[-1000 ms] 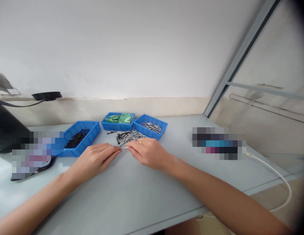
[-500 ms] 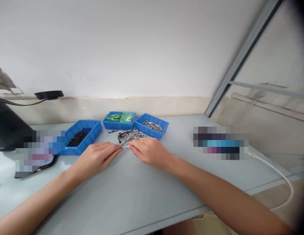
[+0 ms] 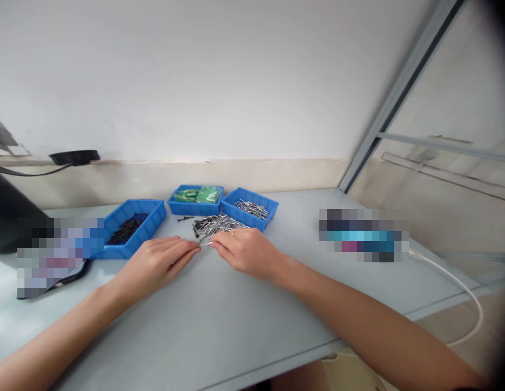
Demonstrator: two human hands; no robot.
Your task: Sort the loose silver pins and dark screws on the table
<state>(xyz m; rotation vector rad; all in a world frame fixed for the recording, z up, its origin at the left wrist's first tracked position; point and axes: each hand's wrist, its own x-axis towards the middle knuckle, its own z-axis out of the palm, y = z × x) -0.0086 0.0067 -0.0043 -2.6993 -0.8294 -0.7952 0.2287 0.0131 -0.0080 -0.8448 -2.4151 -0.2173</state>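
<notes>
My left hand (image 3: 161, 263) and my right hand (image 3: 246, 250) come close together over the grey table, fingers pinched. A thin silvery piece (image 3: 207, 244) spans the small gap between them, its right end in my right fingertips and its left end at my left fingertips. What my left fingers pinch is too small to make out. Just behind the hands lies a loose pile of silver and dark nails or screws (image 3: 218, 224). Dark screws fill the left blue bin (image 3: 152, 217); silver ones lie in the right blue bin (image 3: 269, 206).
A third blue bin (image 3: 193, 208) at the back holds green packets (image 3: 207, 194). Blurred-out items lie at left and right, a white cable (image 3: 448, 270) running from the right one. A dark cylinder (image 3: 16, 217) stands at far left; the wall (image 3: 236, 174) is behind.
The view has shifted slightly, so the bins and table items sit a little further left. Both hands keep nearly the same pose, still close together with the thin piece between them.
</notes>
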